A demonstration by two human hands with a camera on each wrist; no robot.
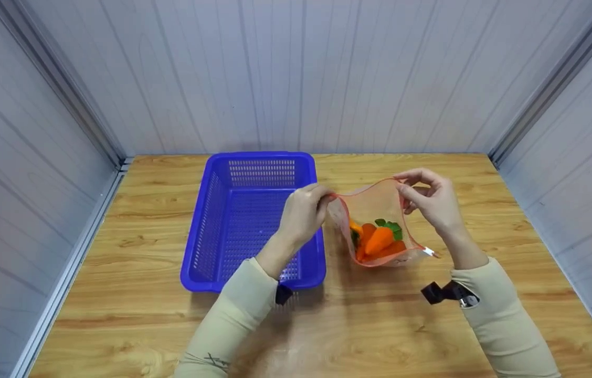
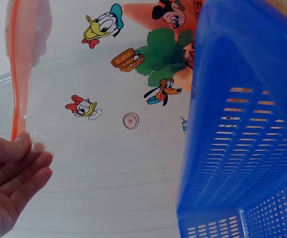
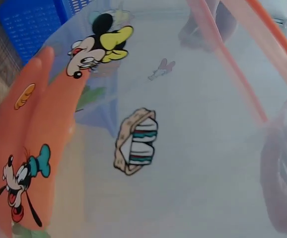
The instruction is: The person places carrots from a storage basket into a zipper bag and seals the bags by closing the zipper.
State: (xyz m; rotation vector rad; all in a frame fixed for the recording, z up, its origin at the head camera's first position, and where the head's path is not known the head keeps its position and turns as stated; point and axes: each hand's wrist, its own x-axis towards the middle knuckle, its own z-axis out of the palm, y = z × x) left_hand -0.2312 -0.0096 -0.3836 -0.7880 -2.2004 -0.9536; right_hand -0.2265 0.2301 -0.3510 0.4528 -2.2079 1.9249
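Between the two hands stands a clear plastic zip bag (image 1: 374, 203) with orange edging and cartoon prints, its mouth spread wide. Several orange carrots (image 1: 380, 241) with green tops lie inside it, and a yellow-orange piece shows at its left. My left hand (image 1: 301, 212) pinches the bag's left rim between thumb and fingers, as the left wrist view confirms. On the far right side of the rim, my right hand (image 1: 435, 202) pinches the edge with thumb and forefinger. A white zip slider (image 1: 429, 252) hangs at the bag's near right corner.
A blue perforated plastic basket (image 1: 199, 236) sits left of the bag, under my left forearm, with nothing seen in it. Both stand on a wood-grain table (image 1: 133, 294). Pale panel walls (image 1: 275, 79) enclose the back and both sides.
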